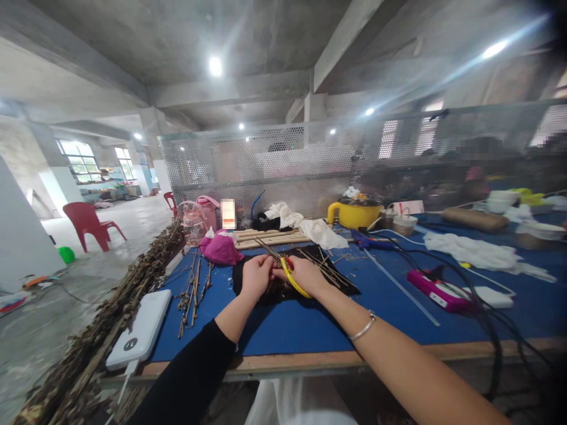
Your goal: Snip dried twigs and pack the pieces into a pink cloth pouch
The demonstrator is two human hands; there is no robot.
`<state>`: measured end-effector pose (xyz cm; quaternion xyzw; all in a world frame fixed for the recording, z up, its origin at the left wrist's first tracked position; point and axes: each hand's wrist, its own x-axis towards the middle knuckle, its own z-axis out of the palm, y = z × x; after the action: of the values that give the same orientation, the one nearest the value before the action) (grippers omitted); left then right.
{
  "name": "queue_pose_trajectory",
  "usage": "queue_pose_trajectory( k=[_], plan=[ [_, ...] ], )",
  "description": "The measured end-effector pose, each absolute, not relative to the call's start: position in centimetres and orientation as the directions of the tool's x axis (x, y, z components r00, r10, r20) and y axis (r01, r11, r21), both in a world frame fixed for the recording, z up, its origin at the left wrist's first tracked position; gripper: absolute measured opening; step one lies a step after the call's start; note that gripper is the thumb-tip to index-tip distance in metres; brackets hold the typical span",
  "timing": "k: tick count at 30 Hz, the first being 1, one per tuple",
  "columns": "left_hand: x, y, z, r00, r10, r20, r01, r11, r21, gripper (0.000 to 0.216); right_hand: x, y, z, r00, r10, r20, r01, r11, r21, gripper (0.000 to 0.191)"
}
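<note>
1. The right hand (pixel 305 275) grips yellow-handled scissors (pixel 287 273), blades pointing away from the person.
2. The left hand (pixel 256 276) is clenched on thin brown twigs (pixel 271 284), just beside the right.
3. Under both hands lies a black cloth (pixel 340 283) on the blue counter (pixel 292 324).
4. No writing is readable.

Looks like a craft workshop inside a bare factory floor: raw concrete ceiling and pillars, a perforated metal screen (pixel 283 171) behind a long blue worktop (pixel 310 324), heaps of dry twigs (pixel 128 289), a glue gun (pixel 374 241), red plastic chairs (pixel 88 224).
</note>
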<state>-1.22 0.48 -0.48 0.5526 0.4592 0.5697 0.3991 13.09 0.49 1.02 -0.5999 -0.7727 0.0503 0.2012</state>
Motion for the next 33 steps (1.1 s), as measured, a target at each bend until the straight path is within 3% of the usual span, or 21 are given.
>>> queue_pose_trajectory(
  k=[3,7,18,33],
  plan=[
    [-1.20,0.42,-0.35,-0.087,0.958,0.275,0.035,-0.273,0.961,0.020,12.97,0.37,0.99,-0.183,0.944,0.274,0.926,0.260,-0.276,0.060],
    [-1.24,0.43,-0.44,-0.051,0.956,0.288,0.037,-0.286,0.957,0.018,12.93,0.23,0.79,-0.196,0.939,0.283,0.909,0.282,-0.307,0.065],
    [-0.89,0.02,-0.43,-0.040,0.971,0.235,0.076,-0.231,0.970,0.026,12.89,0.17,0.96,-0.177,0.942,0.286,0.911,0.267,-0.315,0.058],
    [-1.27,0.43,-0.89,-0.034,0.956,0.290,0.182,-0.280,0.943,0.029,13.20,0.66,0.61,-0.219,0.936,0.275,0.892,0.306,-0.334,0.057]
  ],
)
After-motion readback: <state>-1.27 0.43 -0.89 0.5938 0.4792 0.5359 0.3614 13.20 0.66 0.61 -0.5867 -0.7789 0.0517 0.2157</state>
